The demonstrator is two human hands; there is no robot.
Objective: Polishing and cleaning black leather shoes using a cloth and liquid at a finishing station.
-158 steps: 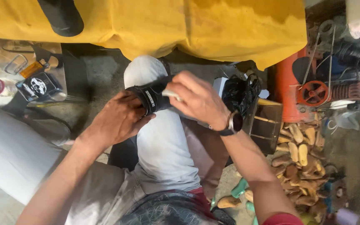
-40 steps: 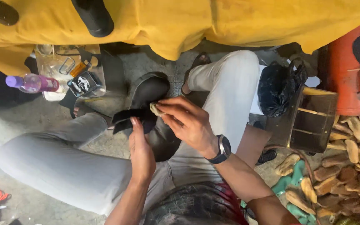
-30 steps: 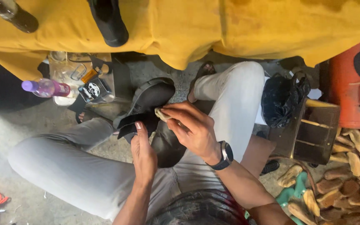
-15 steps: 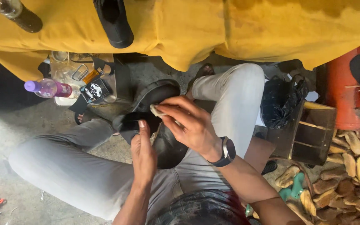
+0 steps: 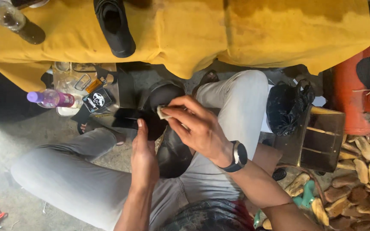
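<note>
Left hand [image 5: 144,156]: my palm stands on edge, thumb side up, fingers [image 5: 140,125] stretched forward and lying close together, gripping from the left.
Left forearm: it runs up from the bottom of the view, bare, wrist straight.
Right hand [image 5: 198,130]: knuckles up, my fingers [image 5: 172,114] curled and pinched together at the tips, pointing left towards my left hand.
Right wrist: bent slightly, with a dark watch [image 5: 236,156] strapped round it.
Right forearm: it comes in from the lower right, bare, crossing over my knee.
</note>
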